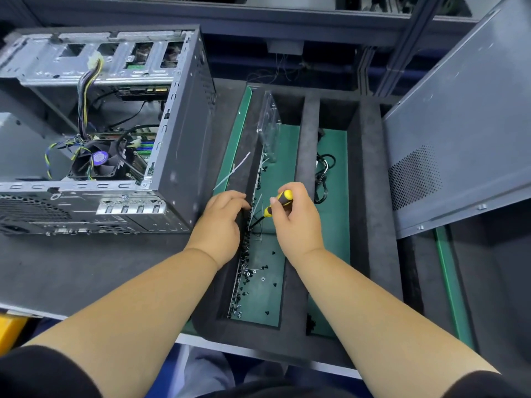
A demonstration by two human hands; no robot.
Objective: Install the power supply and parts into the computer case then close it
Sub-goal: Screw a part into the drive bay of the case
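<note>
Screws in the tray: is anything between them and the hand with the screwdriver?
Nothing visible. The right hand holds the screwdriver with its tip down among the screws in the tray. The left hand rests beside it.

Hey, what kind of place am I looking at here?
Probably a computer assembly or repair workbench: an open computer case lies on the bench, its side panel leans nearby, and a foam-lined tray holds loose screws, with a screwdriver in the right hand.
</note>
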